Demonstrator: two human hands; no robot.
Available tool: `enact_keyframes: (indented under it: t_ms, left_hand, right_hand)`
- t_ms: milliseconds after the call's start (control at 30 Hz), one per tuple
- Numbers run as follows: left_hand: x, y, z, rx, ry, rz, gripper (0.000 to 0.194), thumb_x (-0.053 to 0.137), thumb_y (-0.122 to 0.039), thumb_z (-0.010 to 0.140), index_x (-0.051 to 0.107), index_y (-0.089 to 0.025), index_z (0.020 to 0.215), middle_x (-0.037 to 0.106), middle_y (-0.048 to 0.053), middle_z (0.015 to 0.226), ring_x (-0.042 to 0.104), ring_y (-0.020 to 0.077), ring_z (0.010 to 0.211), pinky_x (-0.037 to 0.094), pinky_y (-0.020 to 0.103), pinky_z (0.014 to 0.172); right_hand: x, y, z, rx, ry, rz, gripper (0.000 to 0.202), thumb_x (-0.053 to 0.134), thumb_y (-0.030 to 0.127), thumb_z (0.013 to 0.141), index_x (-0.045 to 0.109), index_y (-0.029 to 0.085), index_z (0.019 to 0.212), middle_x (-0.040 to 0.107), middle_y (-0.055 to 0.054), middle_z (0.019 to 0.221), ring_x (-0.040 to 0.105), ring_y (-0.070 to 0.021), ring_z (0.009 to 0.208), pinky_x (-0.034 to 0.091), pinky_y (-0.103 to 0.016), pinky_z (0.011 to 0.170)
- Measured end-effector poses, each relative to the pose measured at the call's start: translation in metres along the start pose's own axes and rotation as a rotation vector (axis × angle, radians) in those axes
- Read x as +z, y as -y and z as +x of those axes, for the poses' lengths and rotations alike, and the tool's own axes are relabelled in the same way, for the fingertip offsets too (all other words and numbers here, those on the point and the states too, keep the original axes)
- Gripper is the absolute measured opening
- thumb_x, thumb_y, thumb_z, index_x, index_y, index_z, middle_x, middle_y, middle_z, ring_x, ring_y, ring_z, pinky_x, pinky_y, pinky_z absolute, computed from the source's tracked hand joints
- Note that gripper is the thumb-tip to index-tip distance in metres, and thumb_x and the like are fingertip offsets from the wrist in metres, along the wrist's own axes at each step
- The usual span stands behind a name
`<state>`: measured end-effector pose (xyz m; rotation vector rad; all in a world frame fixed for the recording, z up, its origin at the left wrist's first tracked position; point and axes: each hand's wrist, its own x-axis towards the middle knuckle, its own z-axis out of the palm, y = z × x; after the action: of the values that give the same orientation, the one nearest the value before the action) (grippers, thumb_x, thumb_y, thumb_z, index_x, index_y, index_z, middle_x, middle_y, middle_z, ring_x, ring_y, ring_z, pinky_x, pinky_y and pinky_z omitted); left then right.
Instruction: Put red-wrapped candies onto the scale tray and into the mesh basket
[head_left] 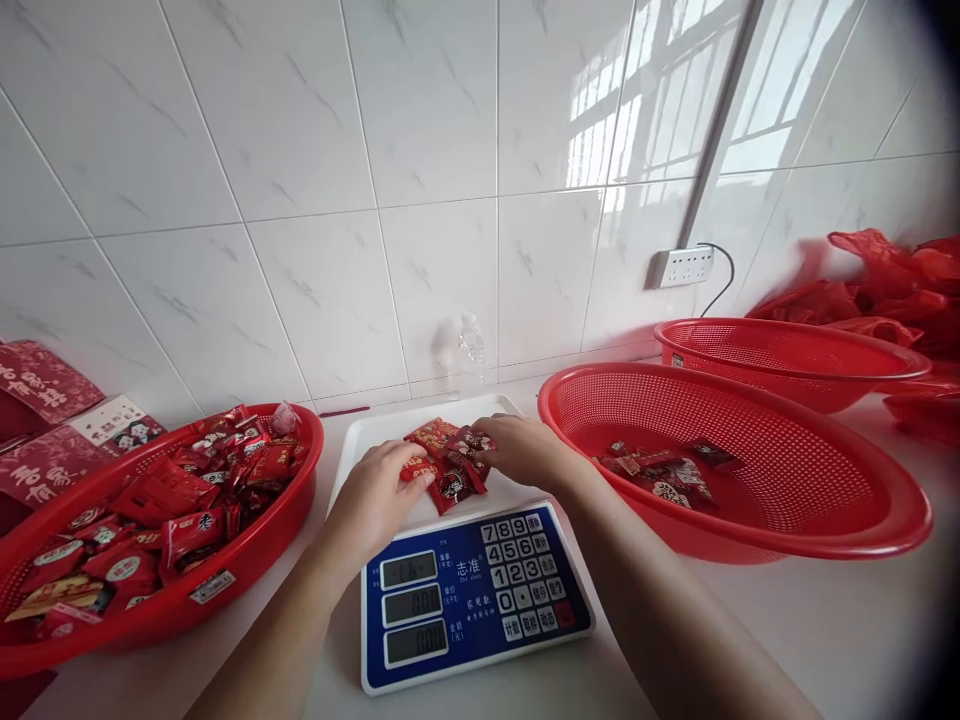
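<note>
Tiled wall [435, 120]; red packets [454, 487] on scale [480, 650]; between left hand [379, 495], right hand [521, 450]

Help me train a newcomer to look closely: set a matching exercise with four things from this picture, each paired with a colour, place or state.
1. Left hand
2. Scale's front panel
3. Bottle
4. Socket strip

A. Blue, with keys and displays
B. White, against the tiled wall
C. Touching red packets
D. Transparent, behind the white tray

Pairs: 1-C, 2-A, 3-D, 4-B
</note>
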<state>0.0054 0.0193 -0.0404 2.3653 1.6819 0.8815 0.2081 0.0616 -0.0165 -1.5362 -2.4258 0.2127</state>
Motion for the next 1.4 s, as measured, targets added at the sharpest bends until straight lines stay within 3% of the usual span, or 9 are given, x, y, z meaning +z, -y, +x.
enact_keyframes:
  t_ms: [167,333,633,867,1000,1133,1233,1400]
  left_hand:
    - [-0.014,0.004,-0.001,-0.052,-0.072,0.024,0.022,0.045,-0.025,0.085,0.06,-0.021,0.1,0.065,0.004,0.108,0.057,0.0202,0.102,0.043,0.034,0.088]
    - [-0.018,0.007,-0.002,-0.106,-0.035,0.054,0.022,0.043,-0.025,0.084,0.062,-0.022,0.096,0.066,0.003,0.104,0.059,0.0212,0.1,0.045,0.034,0.085]
    - [-0.007,0.003,-0.004,-0.028,0.037,0.033,0.022,0.047,-0.022,0.083,0.066,-0.021,0.093,0.066,0.005,0.098,0.059,0.0228,0.095,0.045,0.035,0.083]
    - [-0.008,0.008,-0.003,-0.033,-0.041,0.03,0.021,0.045,-0.018,0.082,0.062,-0.019,0.094,0.064,0.006,0.102,0.057,0.0224,0.098,0.044,0.037,0.087]
    - [-0.005,0.013,-0.002,0.025,0.013,0.027,0.026,0.047,-0.015,0.08,0.062,-0.021,0.1,0.063,0.007,0.108,0.054,0.0235,0.105,0.042,0.039,0.092]
    - [-0.004,0.014,-0.003,0.038,0.071,-0.011,0.031,0.047,-0.013,0.079,0.064,-0.023,0.103,0.064,0.006,0.11,0.054,0.0229,0.108,0.04,0.039,0.095]
    - [-0.006,0.012,-0.004,0.009,0.064,-0.035,0.033,0.047,-0.013,0.079,0.064,-0.024,0.105,0.065,0.006,0.108,0.055,0.0228,0.107,0.041,0.038,0.093]
    - [-0.007,0.01,-0.004,-0.018,0.075,-0.039,0.026,0.048,-0.016,0.079,0.065,-0.024,0.097,0.066,0.005,0.102,0.058,0.0231,0.101,0.044,0.036,0.088]
  right_hand:
    - [-0.004,0.003,-0.006,-0.13,-0.034,0.13,0.032,0.051,0.024,0.081,0.062,0.025,0.11,0.064,-0.006,0.108,0.054,-0.0219,0.104,0.042,-0.032,0.081]
    - [-0.003,0.011,-0.009,-0.309,0.051,0.16,0.025,0.062,0.024,0.071,0.067,0.025,0.096,0.065,-0.005,0.102,0.056,-0.0214,0.096,0.043,-0.032,0.079]
    - [0.005,0.02,-0.006,-0.263,-0.014,0.048,0.014,0.054,0.019,0.077,0.066,0.022,0.084,0.066,-0.006,0.094,0.057,-0.021,0.092,0.042,-0.032,0.075]
    - [0.005,0.019,-0.007,-0.137,-0.109,0.014,0.028,0.043,0.016,0.082,0.063,0.022,0.101,0.064,-0.008,0.101,0.057,-0.0219,0.093,0.041,-0.032,0.072]
    - [0.011,0.032,-0.008,-0.299,-0.163,0.093,0.028,0.043,0.021,0.087,0.062,0.024,0.109,0.062,-0.007,0.111,0.051,-0.022,0.104,0.039,-0.036,0.085]
    - [0.021,0.042,-0.007,-0.369,-0.09,0.072,0.033,0.045,0.028,0.089,0.057,0.025,0.12,0.057,-0.008,0.124,0.039,-0.0271,0.121,0.031,-0.046,0.096]
    - [0.024,0.043,-0.006,-0.37,-0.045,0.049,0.028,0.047,0.027,0.088,0.062,0.021,0.111,0.062,-0.01,0.116,0.046,-0.0269,0.115,0.032,-0.045,0.095]
    - [0.022,0.039,-0.004,-0.415,-0.037,0.067,0.019,0.052,0.017,0.081,0.066,0.019,0.094,0.068,-0.007,0.096,0.058,-0.0206,0.091,0.04,-0.033,0.082]
